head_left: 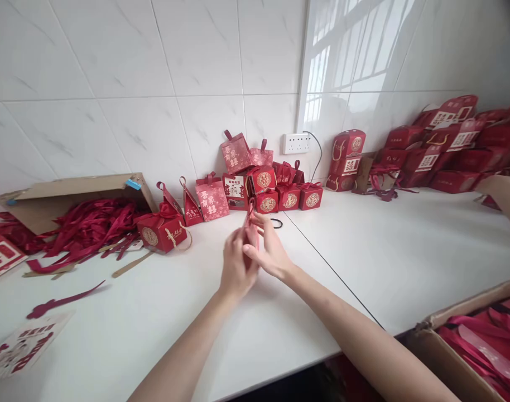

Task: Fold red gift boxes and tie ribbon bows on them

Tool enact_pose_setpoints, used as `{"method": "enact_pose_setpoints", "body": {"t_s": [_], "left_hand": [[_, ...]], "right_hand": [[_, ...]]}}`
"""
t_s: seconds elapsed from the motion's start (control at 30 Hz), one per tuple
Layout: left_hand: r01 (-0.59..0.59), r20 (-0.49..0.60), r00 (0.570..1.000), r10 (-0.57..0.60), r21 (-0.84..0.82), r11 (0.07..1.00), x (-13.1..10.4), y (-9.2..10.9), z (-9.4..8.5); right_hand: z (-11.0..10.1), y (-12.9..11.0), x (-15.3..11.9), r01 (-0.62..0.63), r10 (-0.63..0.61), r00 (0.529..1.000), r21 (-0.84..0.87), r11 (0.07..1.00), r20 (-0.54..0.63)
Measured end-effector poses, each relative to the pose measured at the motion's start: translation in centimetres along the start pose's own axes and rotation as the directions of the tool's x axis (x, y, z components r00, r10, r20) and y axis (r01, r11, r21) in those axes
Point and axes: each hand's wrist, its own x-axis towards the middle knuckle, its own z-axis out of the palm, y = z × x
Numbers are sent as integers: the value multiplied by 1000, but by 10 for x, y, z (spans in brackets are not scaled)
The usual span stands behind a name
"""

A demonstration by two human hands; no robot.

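Note:
Over the middle of the white table, a small red gift box (251, 228) with a ribbon loop on top stands between my hands, mostly hidden by them. My left hand (238, 259) is closed around its left side. From the right, my right hand (270, 245) grips it with the fingers near the top and the thumb across the near side. Just behind are finished-looking red gift boxes (266, 202) with gold round emblems. A pink-red bag-shaped box (213, 200) with a ribbon loop leans among them, and a black ring (276, 223) lies close by.
At left, a cardboard box (87, 187) spills dark red ribbons (98, 220). A printed card (24, 346) lies front left. Stacked red boxes (451, 139) fill the back right, near another person's arm (504, 195). An open carton (472, 357) of ribbons stands front right.

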Motion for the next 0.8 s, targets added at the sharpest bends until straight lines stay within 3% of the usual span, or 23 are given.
{"method": "enact_pose_setpoints", "body": {"t_s": [0.07,0.17,0.27,0.33,0.4,0.57,0.8], "left_hand": [[-150,125,982,144,46,988,-4,3,1],[-235,147,963,228,36,971,0,6,-5],[-215,-29,976,216,39,976,12,6,-17],[-150,-192,969,155,37,988,21,5,-24],[-88,-251,965,77,-35,995,29,6,-30],[37,-144,987,-68,-212,977,37,13,-40],[-47,-53,998,38,-187,981,41,20,-50]], "right_hand": [[-2,0,2,-103,104,994,50,993,-14],[-14,2,7,-218,226,966,76,973,-123],[-27,3,12,-247,264,959,156,956,-98],[-31,1,13,-255,264,965,232,939,-6],[-30,-3,12,-267,252,964,303,915,89],[-23,-15,7,-305,249,947,328,894,203],[-19,-18,6,-227,196,969,227,947,152]]}}
